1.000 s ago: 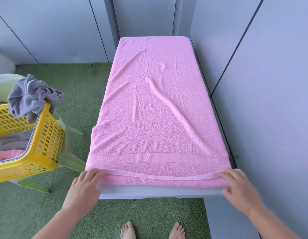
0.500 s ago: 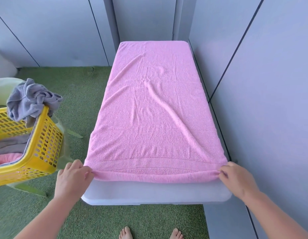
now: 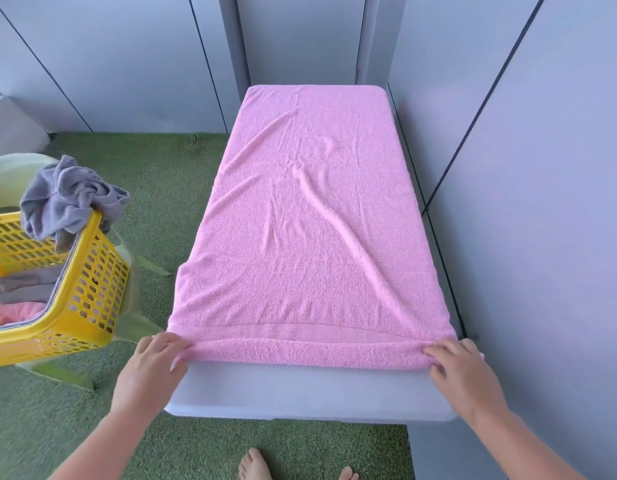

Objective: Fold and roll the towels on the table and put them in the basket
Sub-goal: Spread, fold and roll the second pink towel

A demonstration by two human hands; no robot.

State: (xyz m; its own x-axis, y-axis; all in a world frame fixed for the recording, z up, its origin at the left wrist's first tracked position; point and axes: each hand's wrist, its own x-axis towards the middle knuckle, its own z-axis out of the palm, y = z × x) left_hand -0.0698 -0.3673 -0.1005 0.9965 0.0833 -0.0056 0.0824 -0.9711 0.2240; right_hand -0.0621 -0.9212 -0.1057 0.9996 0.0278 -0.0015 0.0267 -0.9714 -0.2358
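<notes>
The pink towel lay spread along the white worktop. The left hand and right hand each had fingers grasping its rolled near edge; the yellow basket stood left.

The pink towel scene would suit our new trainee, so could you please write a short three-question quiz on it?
1. True or false: the pink towel lies fully rolled on the table.
2. Which hands hold the towel's near edge? A) left hand only B) right hand only C) both
3. Fill in: a crumpled grey towel hangs over the rim of the yellow ____.

Key:
1. False; only the near edge is turned over, and the rest lies spread out.
2. C; one hand grips each near corner.
3. basket
</notes>
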